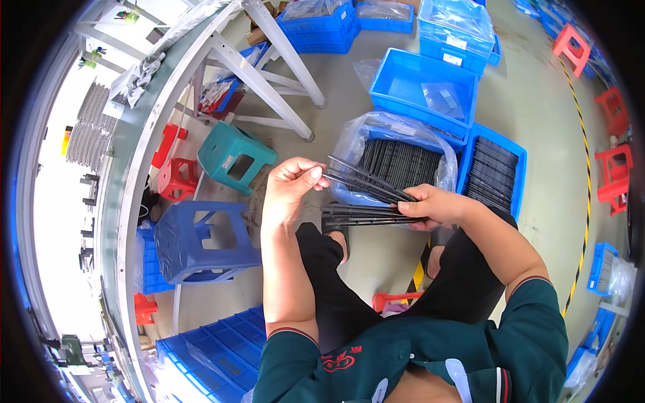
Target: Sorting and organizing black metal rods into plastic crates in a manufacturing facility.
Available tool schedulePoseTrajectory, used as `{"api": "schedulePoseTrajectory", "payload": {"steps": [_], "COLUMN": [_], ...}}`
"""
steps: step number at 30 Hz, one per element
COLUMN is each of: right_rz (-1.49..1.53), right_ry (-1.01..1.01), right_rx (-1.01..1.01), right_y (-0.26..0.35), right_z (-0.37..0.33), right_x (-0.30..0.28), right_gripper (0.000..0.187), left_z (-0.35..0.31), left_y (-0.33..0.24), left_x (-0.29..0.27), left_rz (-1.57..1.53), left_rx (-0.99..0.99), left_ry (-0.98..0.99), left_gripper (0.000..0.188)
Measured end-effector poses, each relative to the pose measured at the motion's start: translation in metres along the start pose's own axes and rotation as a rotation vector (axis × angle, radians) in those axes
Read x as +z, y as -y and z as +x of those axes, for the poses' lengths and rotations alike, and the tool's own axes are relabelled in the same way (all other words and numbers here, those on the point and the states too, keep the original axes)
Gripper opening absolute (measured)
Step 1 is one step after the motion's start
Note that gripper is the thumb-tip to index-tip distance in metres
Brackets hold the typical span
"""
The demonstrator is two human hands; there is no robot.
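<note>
My right hand (438,205) grips a fanned bundle of thin black rods (366,213) by one end. The rods spread out to the left over my knees. At their far ends, my left hand (295,183) is closed with thumb and forefinger pinched on the tip of one upper rod. Just beyond my hands stands a blue bin lined with a clear plastic bag (446,176), and similar black rods (396,161) lie packed in rows inside it. To its right, another blue bin (520,176) holds more black rods.
A blue crate (424,101) with a clear bag in it sits behind the lined bin. Left are a teal stool (218,144), a dark blue stool (176,242) and a long workbench (138,151) on metal legs. Blue crates (208,349) lie at lower left.
</note>
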State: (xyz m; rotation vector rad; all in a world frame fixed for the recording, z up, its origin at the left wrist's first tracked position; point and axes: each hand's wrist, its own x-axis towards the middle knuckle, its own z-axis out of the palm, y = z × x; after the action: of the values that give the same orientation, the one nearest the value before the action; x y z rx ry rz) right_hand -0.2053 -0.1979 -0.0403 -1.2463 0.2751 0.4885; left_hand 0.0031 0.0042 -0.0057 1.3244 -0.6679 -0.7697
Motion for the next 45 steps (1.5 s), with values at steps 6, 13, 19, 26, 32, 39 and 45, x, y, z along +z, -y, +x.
{"api": "schedulePoseTrajectory", "payload": {"steps": [6,13,19,26,32,39,45], "right_rz": [0.053,0.063,0.010,-0.041,-0.064,-0.082,-0.042], "right_ry": [0.069,0.127,0.081,0.055,-0.030,-0.016,-0.022], "right_rx": [0.039,0.013,0.026,0.010,0.021,0.040,0.017], "right_y": [0.002,0.005,0.005,0.004,0.011,0.005,-0.001], "right_z": [-0.009,-0.010,-0.012,-0.011,-0.009,-0.005,0.000], "right_x": [-0.008,-0.010,-0.009,-0.009,-0.006,-0.007,-0.008], "right_gripper": [0.028,0.032,0.033,0.033,0.033,0.035,0.036], "left_z": [-0.003,-0.001,0.000,-0.003,-0.007,-0.013,-0.013], "left_y": [0.000,0.009,0.010,0.010,-0.004,-0.013,-0.013], "left_x": [-0.006,-0.004,-0.005,0.006,0.007,0.012,0.007], "left_rz": [-0.171,-0.592,-0.713,-0.628,-0.130,0.073,0.097], "left_rx": [-0.060,-0.140,-0.289,-0.228,-0.006,-0.049,-0.027], "left_ry": [0.127,0.266,0.317,0.224,0.006,0.049,0.055], "left_gripper": [0.015,0.015,0.016,0.017,0.018,0.012,0.013]}}
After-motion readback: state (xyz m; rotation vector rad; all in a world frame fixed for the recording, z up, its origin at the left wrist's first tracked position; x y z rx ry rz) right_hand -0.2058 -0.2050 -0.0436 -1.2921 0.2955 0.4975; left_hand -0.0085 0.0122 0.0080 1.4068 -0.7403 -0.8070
